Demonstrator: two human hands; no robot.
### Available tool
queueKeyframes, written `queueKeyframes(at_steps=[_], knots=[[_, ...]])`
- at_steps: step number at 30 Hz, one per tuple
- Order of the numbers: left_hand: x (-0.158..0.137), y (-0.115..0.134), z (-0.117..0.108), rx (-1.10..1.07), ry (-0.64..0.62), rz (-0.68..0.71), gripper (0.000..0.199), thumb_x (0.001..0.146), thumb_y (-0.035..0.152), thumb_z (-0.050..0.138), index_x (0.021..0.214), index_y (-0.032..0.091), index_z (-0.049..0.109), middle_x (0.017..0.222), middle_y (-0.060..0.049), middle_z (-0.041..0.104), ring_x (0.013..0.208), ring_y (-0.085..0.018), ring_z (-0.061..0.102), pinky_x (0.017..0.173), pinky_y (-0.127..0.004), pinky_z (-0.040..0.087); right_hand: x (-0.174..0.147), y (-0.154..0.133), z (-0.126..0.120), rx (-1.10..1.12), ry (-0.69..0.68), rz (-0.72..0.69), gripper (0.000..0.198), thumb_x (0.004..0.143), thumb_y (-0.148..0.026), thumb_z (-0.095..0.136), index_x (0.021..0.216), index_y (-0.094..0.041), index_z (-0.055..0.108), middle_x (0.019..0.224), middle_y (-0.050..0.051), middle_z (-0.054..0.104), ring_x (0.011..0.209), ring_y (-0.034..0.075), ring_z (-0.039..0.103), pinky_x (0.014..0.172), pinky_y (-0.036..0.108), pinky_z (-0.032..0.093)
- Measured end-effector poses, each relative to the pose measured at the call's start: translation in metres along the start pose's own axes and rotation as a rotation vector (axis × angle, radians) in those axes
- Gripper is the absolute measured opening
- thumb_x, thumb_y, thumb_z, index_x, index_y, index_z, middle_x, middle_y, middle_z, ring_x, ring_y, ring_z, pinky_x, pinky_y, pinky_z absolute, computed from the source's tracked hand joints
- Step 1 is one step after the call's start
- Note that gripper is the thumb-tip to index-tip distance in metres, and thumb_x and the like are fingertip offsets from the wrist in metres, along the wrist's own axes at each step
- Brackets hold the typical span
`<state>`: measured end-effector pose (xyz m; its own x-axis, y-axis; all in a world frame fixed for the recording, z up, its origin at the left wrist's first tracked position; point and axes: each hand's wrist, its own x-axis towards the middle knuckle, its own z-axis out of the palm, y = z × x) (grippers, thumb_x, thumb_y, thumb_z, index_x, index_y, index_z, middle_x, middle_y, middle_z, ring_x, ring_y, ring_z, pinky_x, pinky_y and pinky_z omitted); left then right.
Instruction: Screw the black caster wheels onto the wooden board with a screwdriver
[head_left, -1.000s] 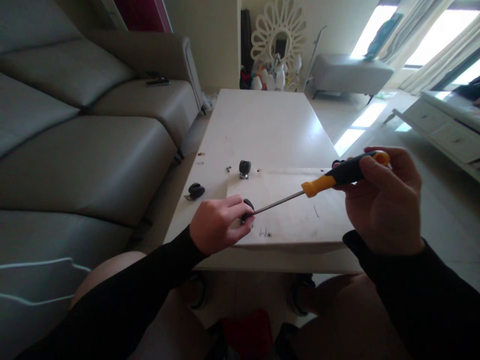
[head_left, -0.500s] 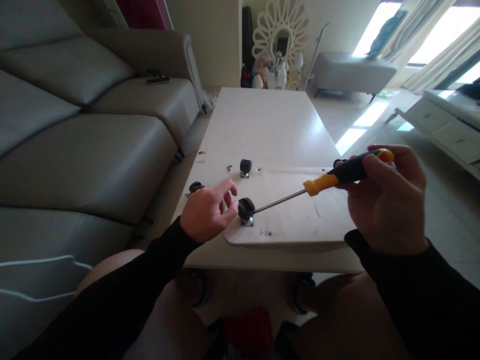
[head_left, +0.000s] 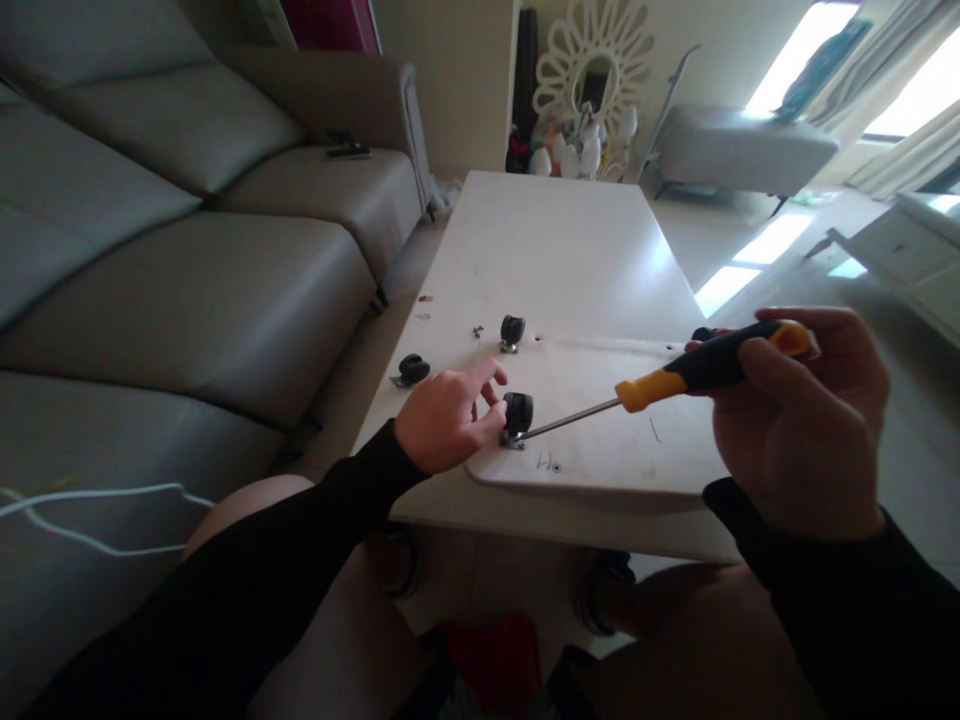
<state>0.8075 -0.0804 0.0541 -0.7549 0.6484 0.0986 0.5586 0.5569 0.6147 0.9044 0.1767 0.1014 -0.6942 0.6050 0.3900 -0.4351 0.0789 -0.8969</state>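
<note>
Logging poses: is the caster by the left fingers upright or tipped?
Upright: the caster stands wheel-up, its metal plate on the board.

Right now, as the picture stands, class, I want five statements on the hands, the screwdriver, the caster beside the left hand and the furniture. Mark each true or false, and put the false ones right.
1. The right hand holds a screwdriver. True.
2. The screwdriver's shaft points upward. False: it slants down, its tip at the metal base of the near caster.
3. The left hand is beside the near caster. True.
4. The screwdriver is red all over. False: its handle is yellow and black.
5. In the picture, the white table stands right of the sofa. True.
</note>
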Motion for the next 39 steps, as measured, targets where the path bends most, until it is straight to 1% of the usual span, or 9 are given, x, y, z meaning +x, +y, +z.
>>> queueKeyframes(at_steps=[4, 7, 10, 15, 17, 22, 26, 31, 39], knots=[[0.001, -0.001, 0.002, -0.066, -0.028, 0.031, 0.026, 0.092, 0.032, 0.054, 0.113, 0.019, 0.062, 0.098, -0.003, 0.076, 0.061, -0.014, 0.061, 0.061, -0.031, 0.045, -0.009, 0.001, 0.009, -0.044, -0.034, -0.06, 0.032, 0.061, -0.018, 0.088, 0.086, -0.034, 0.077, 0.077, -0.004, 0.069, 0.074, 0.018, 0.071, 0.075, 0.041, 0.067], [0.003, -0.005, 0.003, -0.126, -0.046, 0.048, 0.028, 0.093, 0.033, 0.052, 0.115, 0.018, 0.061, 0.102, -0.005, 0.076, 0.06, -0.013, 0.058, 0.059, -0.03, 0.044, -0.016, 0.004, 0.013, -0.092, -0.074, -0.136, 0.037, 0.061, -0.018, 0.089, 0.091, -0.037, 0.078, 0.084, -0.004, 0.073, 0.079, 0.022, 0.073, 0.083, 0.048, 0.067], [0.003, -0.011, 0.006, -0.198, -0.052, 0.07, 0.029, 0.093, 0.032, 0.051, 0.117, 0.017, 0.06, 0.106, -0.006, 0.076, 0.058, -0.012, 0.056, 0.058, -0.028, 0.044, -0.021, 0.009, 0.016, -0.134, -0.091, -0.236, 0.044, 0.06, -0.02, 0.091, 0.098, -0.039, 0.078, 0.091, -0.003, 0.075, 0.083, 0.026, 0.075, 0.084, 0.053, 0.067], [-0.001, -0.02, 0.008, -0.245, -0.051, 0.084, 0.03, 0.093, 0.031, 0.051, 0.118, 0.016, 0.059, 0.107, -0.007, 0.075, 0.057, -0.011, 0.056, 0.057, -0.027, 0.043, -0.027, 0.009, 0.024, -0.067, -0.102, -0.336, 0.051, 0.058, -0.014, 0.091, 0.102, -0.035, 0.078, 0.091, -0.004, 0.076, 0.085, 0.021, 0.076, 0.078, 0.039, 0.069], [-0.001, -0.021, 0.007, -0.248, -0.057, 0.085, 0.031, 0.092, 0.03, 0.051, 0.119, 0.016, 0.059, 0.107, -0.008, 0.075, 0.058, -0.011, 0.057, 0.057, -0.027, 0.044, -0.029, 0.007, 0.028, -0.051, -0.11, -0.359, 0.05, 0.057, -0.013, 0.092, 0.1, -0.035, 0.079, 0.092, -0.004, 0.077, 0.086, 0.021, 0.077, 0.078, 0.038, 0.07], [0.001, -0.017, 0.007, -0.237, -0.062, 0.106, 0.031, 0.092, 0.03, 0.052, 0.119, 0.017, 0.059, 0.106, -0.006, 0.076, 0.061, -0.012, 0.059, 0.06, -0.028, 0.044, -0.03, 0.004, 0.033, -0.079, -0.141, -0.362, 0.049, 0.061, -0.013, 0.091, 0.101, -0.037, 0.078, 0.095, -0.004, 0.076, 0.088, 0.021, 0.077, 0.08, 0.042, 0.071], [0.001, -0.014, 0.007, -0.12, -0.027, 0.125, 0.029, 0.093, 0.029, 0.051, 0.119, 0.017, 0.06, 0.104, -0.005, 0.076, 0.06, -0.013, 0.057, 0.062, -0.03, 0.042, -0.027, 0.004, 0.036, -0.099, -0.128, -0.347, 0.047, 0.061, -0.013, 0.092, 0.099, -0.036, 0.078, 0.095, -0.004, 0.075, 0.087, 0.02, 0.076, 0.079, 0.04, 0.071], [0.0, -0.009, 0.004, 0.033, 0.025, 0.124, 0.027, 0.094, 0.027, 0.051, 0.118, 0.018, 0.061, 0.102, -0.004, 0.076, 0.06, -0.013, 0.056, 0.062, -0.031, 0.039, -0.028, 0.0, 0.04, -0.138, -0.147, -0.333, 0.048, 0.061, -0.015, 0.092, 0.101, -0.038, 0.077, 0.1, -0.002, 0.074, 0.089, 0.026, 0.076, 0.086, 0.053, 0.069], [-0.001, -0.004, -0.002, 0.049, 0.08, 0.106, 0.026, 0.094, 0.028, 0.051, 0.116, 0.019, 0.061, 0.099, -0.003, 0.076, 0.062, -0.013, 0.059, 0.063, -0.031, 0.042, -0.03, -0.005, 0.052, -0.137, -0.196, -0.317, 0.046, 0.065, -0.013, 0.091, 0.103, -0.036, 0.078, 0.101, -0.003, 0.074, 0.096, 0.022, 0.076, 0.082, 0.044, 0.071]])
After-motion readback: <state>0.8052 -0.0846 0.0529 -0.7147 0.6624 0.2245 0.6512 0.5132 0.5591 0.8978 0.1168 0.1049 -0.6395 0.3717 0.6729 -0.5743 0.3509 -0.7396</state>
